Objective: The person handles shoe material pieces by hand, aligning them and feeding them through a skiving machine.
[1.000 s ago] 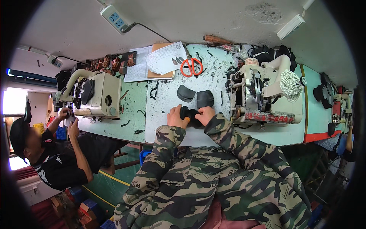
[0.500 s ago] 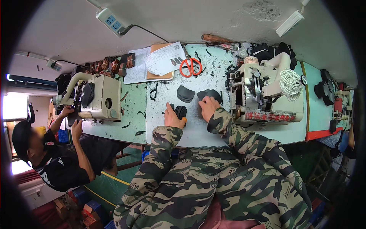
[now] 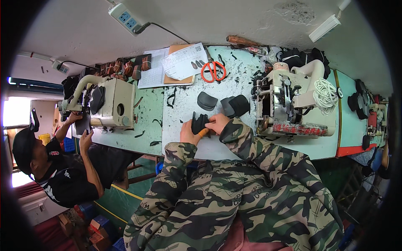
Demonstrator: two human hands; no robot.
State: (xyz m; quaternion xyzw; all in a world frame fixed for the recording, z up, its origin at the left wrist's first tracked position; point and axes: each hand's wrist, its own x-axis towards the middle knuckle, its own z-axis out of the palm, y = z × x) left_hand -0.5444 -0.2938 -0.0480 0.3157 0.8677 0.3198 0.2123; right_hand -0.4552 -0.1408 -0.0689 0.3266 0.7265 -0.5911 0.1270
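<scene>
A small stack of black, curved, flat pieces (image 3: 198, 124) is gripped in my left hand (image 3: 189, 134) over the table, edges facing up. Something orange shows at that hand's thumb. My right hand (image 3: 219, 123) is closed at the stack's right side, thumb and fingers pinching there; whether it grips the whole stack or a single piece is hidden. Just beyond my hands lies a dark grey rounded piece (image 3: 207, 101). To its right, several overlapping black pieces (image 3: 235, 106) are fanned out on the table.
Orange-handled scissors (image 3: 213, 72) and papers (image 3: 181, 62) lie at the back. A sewing machine (image 3: 289, 104) stands on my right, another machine (image 3: 112, 104) on my left. A co-worker (image 3: 63, 167) sits at the left one. Black scraps litter the table (image 3: 178, 144).
My right hand has left the pieces on the right and come to the stack in my left hand. Those pieces now lie uncovered and fanned. The view has shifted slightly.
</scene>
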